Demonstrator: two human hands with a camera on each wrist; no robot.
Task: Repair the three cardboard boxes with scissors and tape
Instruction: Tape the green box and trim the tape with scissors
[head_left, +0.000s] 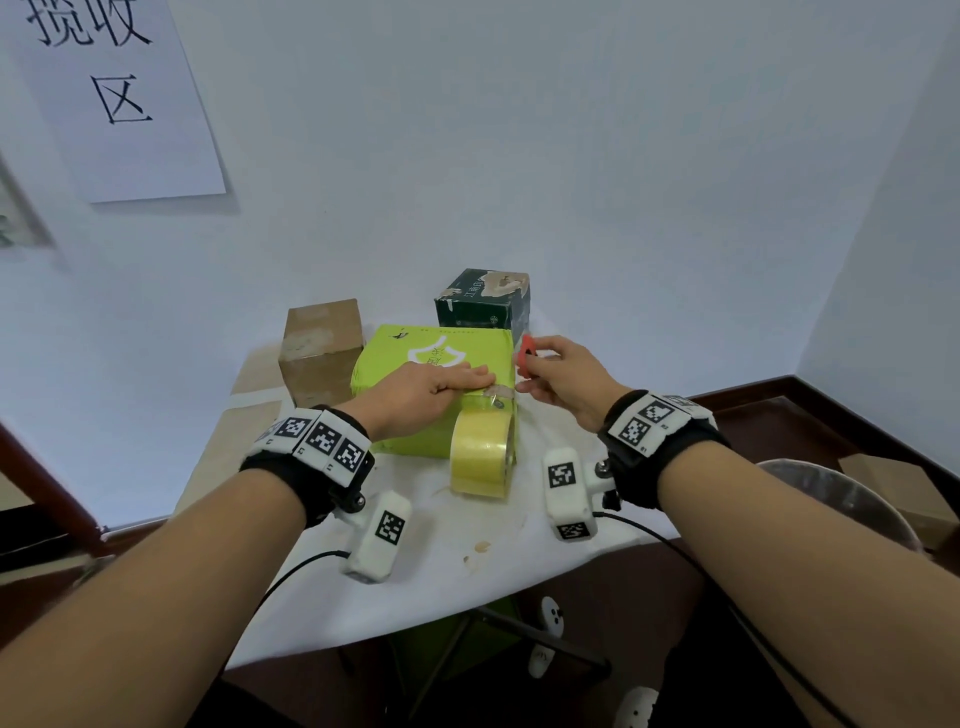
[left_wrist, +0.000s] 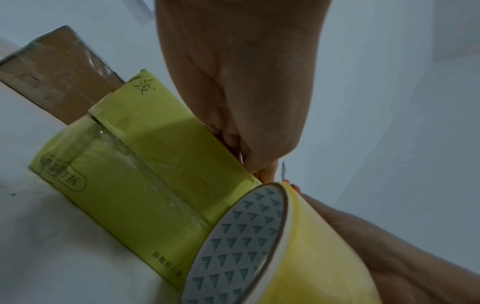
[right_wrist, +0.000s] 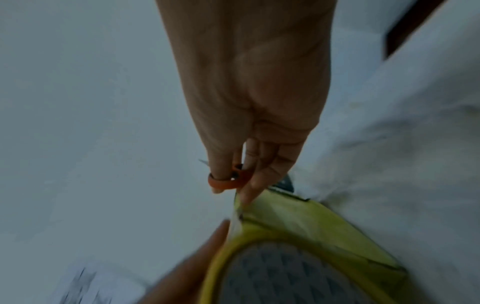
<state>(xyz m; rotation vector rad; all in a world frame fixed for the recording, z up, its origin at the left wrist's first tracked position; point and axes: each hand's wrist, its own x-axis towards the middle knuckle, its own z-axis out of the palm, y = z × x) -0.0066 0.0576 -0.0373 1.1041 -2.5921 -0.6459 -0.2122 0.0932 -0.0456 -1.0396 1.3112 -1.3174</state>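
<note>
Nearest the head camera, two bare forearms reach forward, each with a black wrist strap bearing white marker blocks. Beyond them the roll of yellow tape (head_left: 483, 452) stands on edge on the white tabletop (head_left: 447, 540), leaning against the front of the green box (head_left: 415, 364); its grey patterned core (left_wrist: 241, 242) faces the left wrist camera.

The left hand (head_left: 415, 395) lies palm down on top of the green box near its front right corner, fingers (head_left: 467, 375) stretched out flat and pressing on a strip of clear tape (head_left: 498, 392) that runs from the roll up over the box edge — it grips nothing.

The right hand (head_left: 566, 379) hovers just to the right of that corner, holding the red-handled scissors (head_left: 525, 356). In the right wrist view the thumb is through one red loop (right_wrist: 223, 182) and the other fingers curl round the handle; a thin blade tip (left_wrist: 283, 170) shows close to the left fingertips in the left wrist view. Whether the blades are open or closed I cannot tell.

Behind the green box to the left stands the brown box (head_left: 322, 348), patched with clear tape, touching or just beside it. Behind to the right stands the dark green box (head_left: 483, 301), near the wall (head_left: 571, 156). A paper sign (head_left: 119, 93) with large black characters hangs on the wall at upper left.
</note>
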